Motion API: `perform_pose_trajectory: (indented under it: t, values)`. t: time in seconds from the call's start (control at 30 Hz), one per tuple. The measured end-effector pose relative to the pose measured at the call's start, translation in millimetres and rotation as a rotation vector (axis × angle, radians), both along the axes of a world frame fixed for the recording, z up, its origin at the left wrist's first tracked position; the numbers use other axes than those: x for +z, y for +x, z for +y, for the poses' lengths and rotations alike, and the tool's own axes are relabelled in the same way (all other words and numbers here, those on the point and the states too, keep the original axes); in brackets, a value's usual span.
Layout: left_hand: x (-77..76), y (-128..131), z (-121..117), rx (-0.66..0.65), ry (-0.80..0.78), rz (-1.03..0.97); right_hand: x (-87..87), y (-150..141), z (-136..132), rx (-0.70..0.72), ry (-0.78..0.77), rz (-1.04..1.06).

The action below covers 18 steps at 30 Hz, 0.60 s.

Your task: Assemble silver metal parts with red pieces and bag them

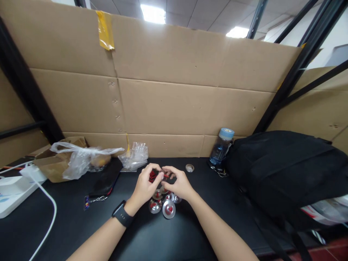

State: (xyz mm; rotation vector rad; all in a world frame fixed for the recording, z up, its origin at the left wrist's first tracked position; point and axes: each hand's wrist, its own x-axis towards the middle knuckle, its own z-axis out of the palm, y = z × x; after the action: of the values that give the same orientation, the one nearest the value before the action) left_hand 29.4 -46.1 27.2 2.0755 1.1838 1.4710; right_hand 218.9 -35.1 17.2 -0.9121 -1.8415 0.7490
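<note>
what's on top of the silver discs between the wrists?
Red pieces show at the middles of the nearest silver discs. The right hand and overlapping discs partly cover those at the far side, so their tops can't be fully seen.

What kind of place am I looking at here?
Probably a makeshift indoor workstation: a cardboard screen stands along the back of a black tabletop, where small metal discs lie. Whether it's in a workshop or an office, I can't tell.

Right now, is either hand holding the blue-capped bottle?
No, the bottle stands beside the backpack, apart from the left hand and the right hand.
</note>
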Motion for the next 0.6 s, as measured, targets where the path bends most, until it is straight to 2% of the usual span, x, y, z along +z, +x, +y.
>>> perform_pose_trajectory:
  t: [0.07, 0.13, 0.2, 0.27, 0.47, 0.53, 0.6]
  values:
    - [1.0, -2, 2, -0.029, -0.042, -0.064, 0.6, 0, 1, 0.02, -0.064, 0.108]
    - [-0.8, -5, 6, -0.12, -0.102, -0.055, 1.0, 0, 2, 0.073, -0.145, 0.187]
    - [-4.9, -7, 9, -0.197, -0.155, -0.042, 0.6, 0, 2, 0.106, -0.194, 0.206]
    - [-9.5, -7, 11, -0.21, -0.194, -0.066, -0.4, -1, 0, 0.096, -0.203, 0.189]
    - [-12.8, -8, 14, -0.115, -0.234, -0.067, 4.7, -1, -5, 0.091, -0.059, 0.05]
    - [-12.2, -14, 18, -0.044, -0.22, -0.044, 10.6, 7, -2, 0.045, 0.012, -0.017]
    - [-13.1, -24, 24, 0.05, -0.203, -0.008, 15.7, 22, 5, -0.06, 0.083, -0.103]
